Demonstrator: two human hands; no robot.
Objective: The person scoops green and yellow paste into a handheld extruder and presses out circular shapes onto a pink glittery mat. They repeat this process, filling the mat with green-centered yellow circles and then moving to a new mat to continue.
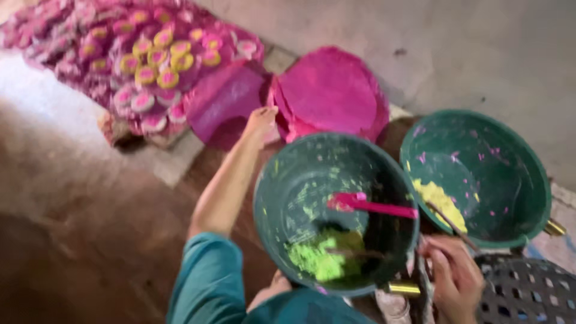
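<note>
2 green bowls (336, 180), 2 hands (261, 123)

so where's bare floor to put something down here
Bare brown floor lies left of the teal-sleeved left arm, below the pink painted pieces. Grey floor is free above the yellow-paste green bowl. It is crowded around the green-paste bowl, pink discs and right hand.

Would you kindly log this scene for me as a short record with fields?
left hand: left hand reaches out and touches the stack of pink discs
right hand: right hand holds a thin stick
near bowl: green bowl with lime-green paste and a pink tool
far bowl: second green bowl with yellow paste
background: painted pink and yellow pieces
</note>
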